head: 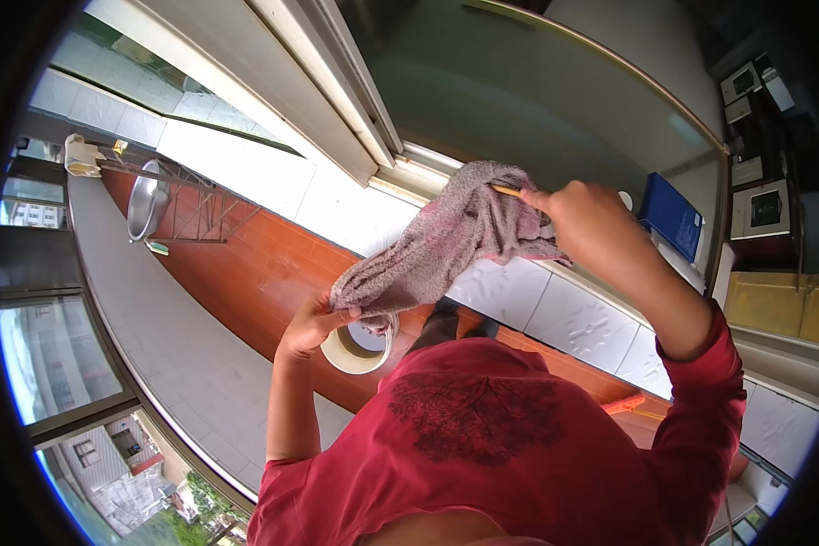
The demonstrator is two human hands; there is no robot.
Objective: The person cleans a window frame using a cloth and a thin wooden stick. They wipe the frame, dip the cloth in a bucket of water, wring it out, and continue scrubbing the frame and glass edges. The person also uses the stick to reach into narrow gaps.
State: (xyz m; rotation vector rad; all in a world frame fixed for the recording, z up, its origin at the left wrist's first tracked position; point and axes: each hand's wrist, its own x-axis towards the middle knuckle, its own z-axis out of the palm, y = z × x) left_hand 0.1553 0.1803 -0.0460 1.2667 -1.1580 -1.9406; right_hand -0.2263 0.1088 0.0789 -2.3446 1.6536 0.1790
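A greyish-pink terry cloth (430, 249) hangs stretched between my two hands. My left hand (317, 324) pinches its lower left end, just above a cream bucket (355, 365) that has a cloth-like thing at its rim. At the cloth's upper right, my right hand (580, 218) is closed around a thin yellow-brown stick (506, 190), whose far end meets the cloth. Whether the right fingers also grip the cloth is hidden.
Before me runs a white tiled ledge (505, 293) below a sliding window frame (382, 153). A metal basin (148, 200) rests by a metal rack (205, 211) at the left. Behind the glass lies a blue box (672, 215). An orange object (622, 404) is on the floor.
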